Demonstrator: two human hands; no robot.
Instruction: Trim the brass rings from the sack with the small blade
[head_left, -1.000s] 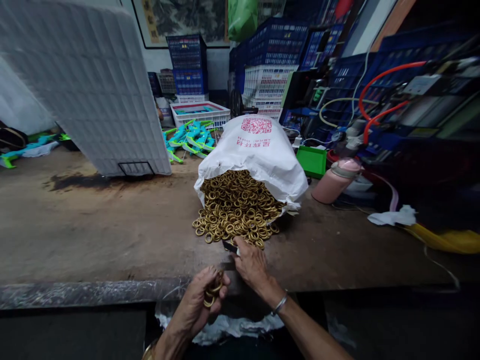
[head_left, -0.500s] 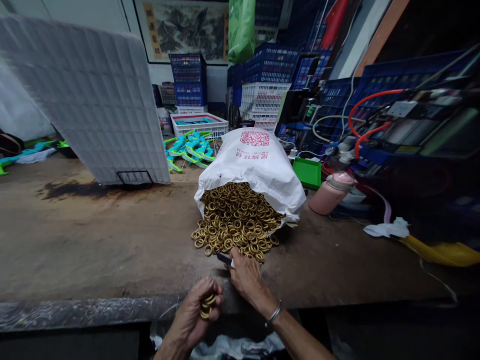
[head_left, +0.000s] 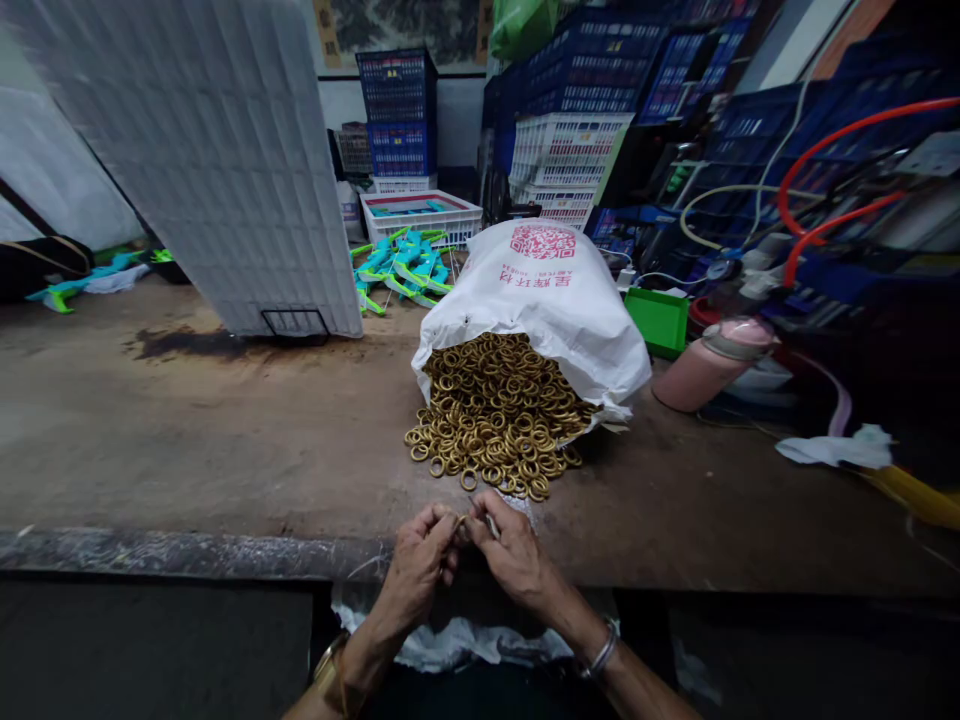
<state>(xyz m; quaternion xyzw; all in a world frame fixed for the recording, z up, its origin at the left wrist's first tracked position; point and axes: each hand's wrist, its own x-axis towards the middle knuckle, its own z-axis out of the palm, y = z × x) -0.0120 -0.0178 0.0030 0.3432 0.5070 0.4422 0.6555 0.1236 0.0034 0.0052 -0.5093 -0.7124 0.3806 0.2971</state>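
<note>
A white sack [head_left: 555,300] lies on its side on the brown workbench [head_left: 187,440], and several brass rings [head_left: 495,420] spill out of its mouth toward me. My left hand [head_left: 420,565] is closed with its fingertips pinched at the bench's front edge; it seems to hold brass rings, mostly hidden. My right hand [head_left: 514,555] is closed beside it, fingertips meeting the left hand's, and grips a thin dark tool whose tip barely shows. A wristwatch is on my left wrist and a bangle on my right. Below both hands hangs a white plastic bag [head_left: 450,640].
A large white ribbed panel [head_left: 217,160] leans at the back left. Teal plastic parts [head_left: 405,270], a green tray [head_left: 660,320], a pink bottle [head_left: 709,365] and a white rag [head_left: 832,448] lie around the sack. Blue and white crates [head_left: 570,140] and red hoses [head_left: 832,170] stand behind.
My right hand has drawn back from the ring pile to meet my left hand at the bench edge. My left hand has risen a little. The view has shifted.
</note>
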